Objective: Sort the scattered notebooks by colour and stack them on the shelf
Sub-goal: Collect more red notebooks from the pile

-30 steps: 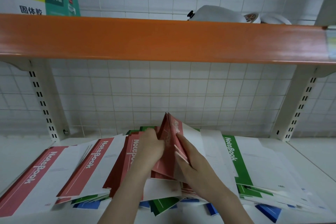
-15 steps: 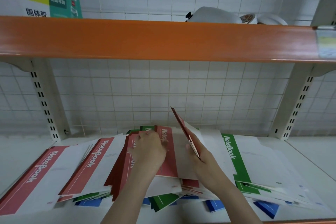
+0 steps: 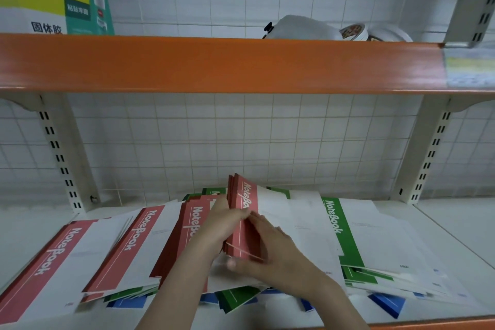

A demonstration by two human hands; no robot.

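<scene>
**Red covers gathered on edge between two hands**

Red is the colour in hand: a small bundle of red notebooks point(image 3: 242, 218) stands tilted up on its long edge at the middle of the lower shelf point(image 3: 455, 238), its long axis running from the person toward the tiled wall. The left hand point(image 3: 223, 222) pinches the bundle from its left face, fingers curled over the top edge; the right hand point(image 3: 276, 252) grips the near end from the right, thumb under the lower corner. Both hands touch the bundle, so neither has to reach.

Left of the bundle, more red notebooks point(image 3: 126, 246) lie fanned flat, their spines slanting toward the wall. Right of the bundle lie green notebooks point(image 3: 338, 225) under white covers. Blue notebooks point(image 3: 388, 303) peek out from beneath, nearer the shelf's front edge than the bundle.

The step looks like squaring up the reds before laying them down as one pile. The fanned reds sit just beside the left hand, so that hand seems the nearer one for drawing the next cover in. Loose covers could slide as the bundle tips.
</scene>
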